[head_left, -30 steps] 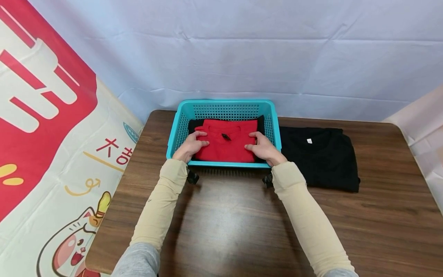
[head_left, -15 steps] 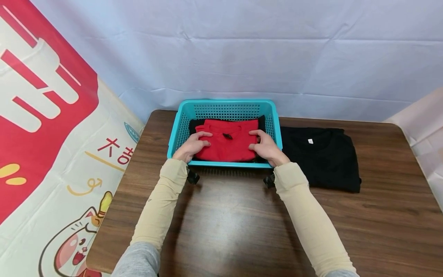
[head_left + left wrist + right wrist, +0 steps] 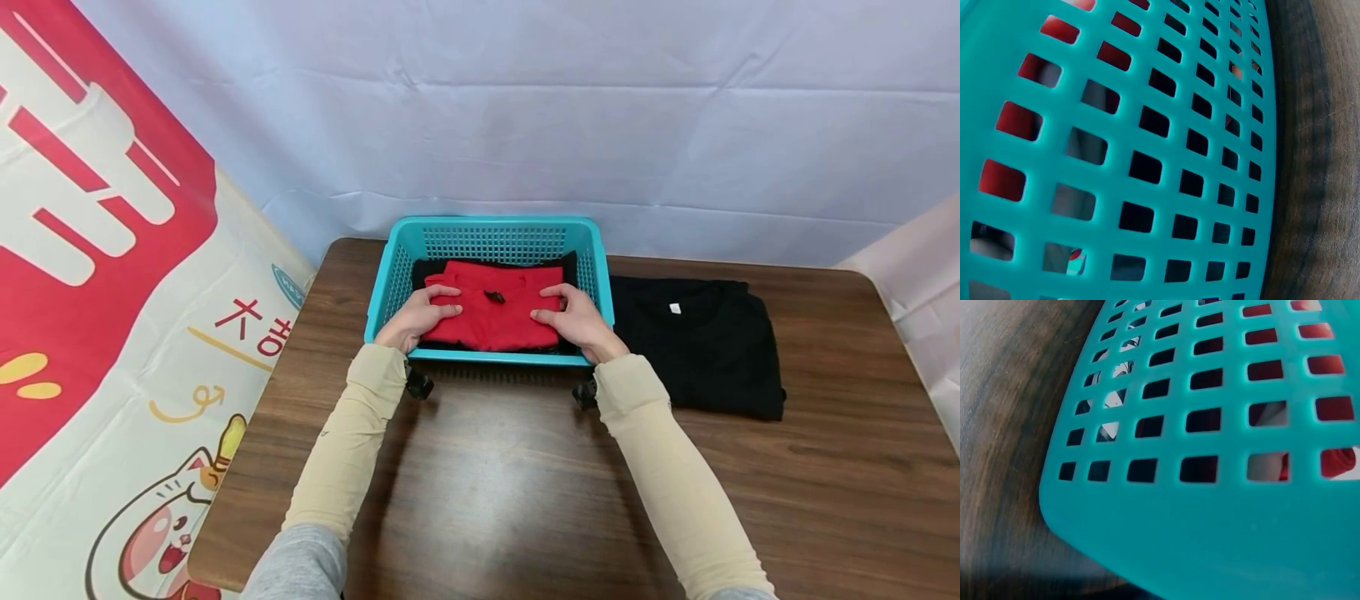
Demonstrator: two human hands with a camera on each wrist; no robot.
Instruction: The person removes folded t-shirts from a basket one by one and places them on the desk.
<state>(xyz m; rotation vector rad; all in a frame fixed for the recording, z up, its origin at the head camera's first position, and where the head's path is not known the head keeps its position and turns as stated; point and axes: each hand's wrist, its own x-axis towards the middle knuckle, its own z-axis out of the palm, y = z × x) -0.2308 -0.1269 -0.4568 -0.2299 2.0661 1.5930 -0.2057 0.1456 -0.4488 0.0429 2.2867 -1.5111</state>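
Behind everything hangs a creased pale cloth [image 3: 525,117], with a red-and-white printed banner [image 3: 180,200] down my left. In front of me stretches the dark wood-grain surface [image 3: 495,467], glossy where light hits its middle. Near its far edge sits my turquoise perforated basket [image 3: 492,357]; just right of that lies a folded black shirt [image 3: 712,358]. The folded red shirt [image 3: 498,325] is inside the basket, over folded black cloth [image 3: 571,268].

My left hand [image 3: 417,319] and right hand [image 3: 583,322] rest on its two side edges. The fingers [image 3: 442,291] I can see are spread; whether the hidden ones curl beneath, I cannot tell. Pulling out unevenly could, I judge, rumple the fold or skew it. My left wrist camera [image 3: 420,385] and right wrist camera [image 3: 585,394] hang outside the front wall, so lifting carelessly could snag the rim and drag the basket.
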